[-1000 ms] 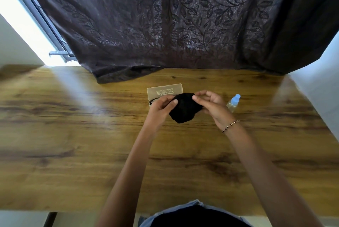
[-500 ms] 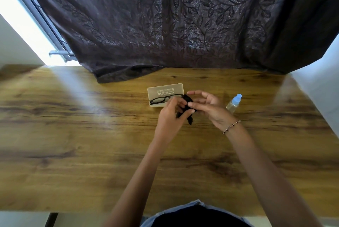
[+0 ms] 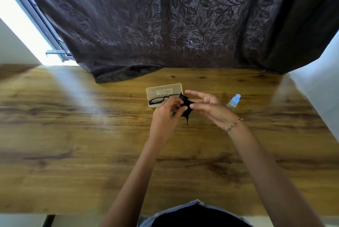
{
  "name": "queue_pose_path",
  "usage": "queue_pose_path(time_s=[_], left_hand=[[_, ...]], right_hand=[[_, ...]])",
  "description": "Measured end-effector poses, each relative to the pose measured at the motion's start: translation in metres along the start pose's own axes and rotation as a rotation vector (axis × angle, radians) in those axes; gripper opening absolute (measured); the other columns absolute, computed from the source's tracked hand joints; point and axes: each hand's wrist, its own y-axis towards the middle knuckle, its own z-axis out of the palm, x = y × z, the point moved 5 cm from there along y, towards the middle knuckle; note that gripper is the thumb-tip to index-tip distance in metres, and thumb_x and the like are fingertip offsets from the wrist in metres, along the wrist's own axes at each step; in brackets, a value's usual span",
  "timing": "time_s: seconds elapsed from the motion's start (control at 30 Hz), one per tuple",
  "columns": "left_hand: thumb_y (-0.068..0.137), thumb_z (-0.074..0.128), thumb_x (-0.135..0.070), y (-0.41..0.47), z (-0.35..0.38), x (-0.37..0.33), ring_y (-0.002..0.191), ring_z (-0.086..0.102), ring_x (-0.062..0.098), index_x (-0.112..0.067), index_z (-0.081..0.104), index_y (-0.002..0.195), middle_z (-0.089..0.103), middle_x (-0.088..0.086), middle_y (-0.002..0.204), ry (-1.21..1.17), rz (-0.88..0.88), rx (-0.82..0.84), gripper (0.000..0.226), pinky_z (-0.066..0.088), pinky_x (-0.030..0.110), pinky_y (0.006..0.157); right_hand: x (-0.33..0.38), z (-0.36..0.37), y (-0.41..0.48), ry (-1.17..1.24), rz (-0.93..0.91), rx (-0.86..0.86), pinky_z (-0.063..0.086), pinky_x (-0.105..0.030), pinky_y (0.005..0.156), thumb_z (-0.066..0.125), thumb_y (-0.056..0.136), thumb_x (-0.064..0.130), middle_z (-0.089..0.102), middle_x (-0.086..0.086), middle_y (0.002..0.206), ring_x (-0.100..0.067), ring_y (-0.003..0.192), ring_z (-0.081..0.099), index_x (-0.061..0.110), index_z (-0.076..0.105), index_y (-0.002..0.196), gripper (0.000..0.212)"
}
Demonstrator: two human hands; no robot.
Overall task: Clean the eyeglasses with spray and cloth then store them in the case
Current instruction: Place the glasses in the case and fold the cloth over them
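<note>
The open beige case (image 3: 163, 89) lies on the wooden table (image 3: 73, 135), and the black-framed eyeglasses (image 3: 156, 100) rest inside it. Just in front of the case, my left hand (image 3: 165, 118) grips a crumpled black cloth (image 3: 186, 108). My right hand (image 3: 211, 107) pinches the same cloth from the right with thumb and forefinger, its other fingers spread. A small spray bottle (image 3: 233, 101) with a light blue cap stands to the right of my right hand.
A dark leaf-patterned curtain (image 3: 165, 25) hangs behind the table and drapes onto its far edge. A bright window frame (image 3: 36, 25) is at the far left, a white wall at the right.
The cloth, spread between both hands a second ago, is now bunched small. My left hand has moved right toward my right hand, uncovering the glasses in the case.
</note>
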Motion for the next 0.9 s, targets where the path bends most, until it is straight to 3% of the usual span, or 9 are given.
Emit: queue_pose_path(time_s=[0.13, 0.23, 0.33, 0.53, 0.67, 0.9], left_hand=[[0.085, 0.07, -0.02, 0.001, -0.001, 0.003, 0.079, 0.061, -0.012, -0.018, 0.068, 0.098, 0.068, -0.01, 0.09, -0.029, -0.021, -0.005, 0.013, 0.049, 0.007, 0.072], [0.085, 0.07, -0.028, 0.0, 0.0, 0.003, 0.078, 0.065, 0.0, -0.019, 0.067, 0.097, 0.07, -0.01, 0.091, -0.091, -0.078, -0.02, 0.015, 0.055, 0.018, 0.073], [0.08, 0.071, -0.041, 0.001, -0.001, 0.001, 0.073, 0.062, 0.001, -0.021, 0.062, 0.094, 0.066, -0.012, 0.088, -0.049, -0.115, -0.037, 0.026, 0.049, 0.012, 0.064], [0.091, 0.063, -0.024, 0.002, -0.002, 0.0, 0.074, 0.065, 0.007, -0.013, 0.061, 0.097, 0.067, -0.005, 0.093, 0.061, -0.034, -0.037, 0.013, 0.057, 0.032, 0.069], [0.09, 0.061, -0.021, 0.002, -0.002, 0.001, 0.074, 0.063, 0.006, -0.014, 0.06, 0.095, 0.065, -0.005, 0.091, 0.043, -0.04, -0.005, 0.008, 0.056, 0.029, 0.068], [0.084, 0.061, -0.018, -0.001, -0.026, 0.031, 0.064, 0.053, -0.005, -0.026, 0.058, 0.078, 0.059, -0.014, 0.073, -0.427, -0.474, -0.169, 0.011, 0.046, 0.013, 0.062]], right_hand=[[-0.001, 0.001, 0.0, -0.015, -0.002, -0.038, 0.052, -0.018, 0.084, 0.057, 0.09, -0.004, 0.075, -0.003, 0.094, -0.011, 0.093, 0.068, 0.013, 0.053, 0.132, 0.046], [0.001, 0.002, -0.001, -0.027, -0.007, -0.045, 0.052, -0.025, 0.092, 0.056, 0.091, -0.002, 0.071, -0.01, 0.108, -0.017, 0.102, 0.066, 0.012, 0.053, 0.132, 0.044], [0.001, 0.005, -0.001, -0.064, -0.001, -0.051, 0.05, -0.027, 0.095, 0.054, 0.093, -0.001, 0.067, -0.012, 0.117, -0.018, 0.109, 0.064, 0.009, 0.051, 0.134, 0.043], [0.003, 0.007, -0.003, -0.088, 0.0, -0.045, 0.048, -0.026, 0.098, 0.052, 0.094, 0.0, 0.068, -0.011, 0.117, -0.016, 0.111, 0.063, 0.011, 0.051, 0.134, 0.042], [0.002, 0.007, -0.001, -0.081, -0.021, -0.024, 0.052, -0.028, 0.093, 0.051, 0.094, 0.0, 0.069, -0.011, 0.114, -0.019, 0.107, 0.065, 0.012, 0.056, 0.13, 0.039], [-0.008, -0.027, -0.005, -0.021, -0.039, -0.361, 0.056, -0.019, 0.076, 0.071, 0.082, 0.006, 0.075, -0.005, 0.091, -0.015, 0.093, 0.07, 0.008, 0.07, 0.096, 0.014]])
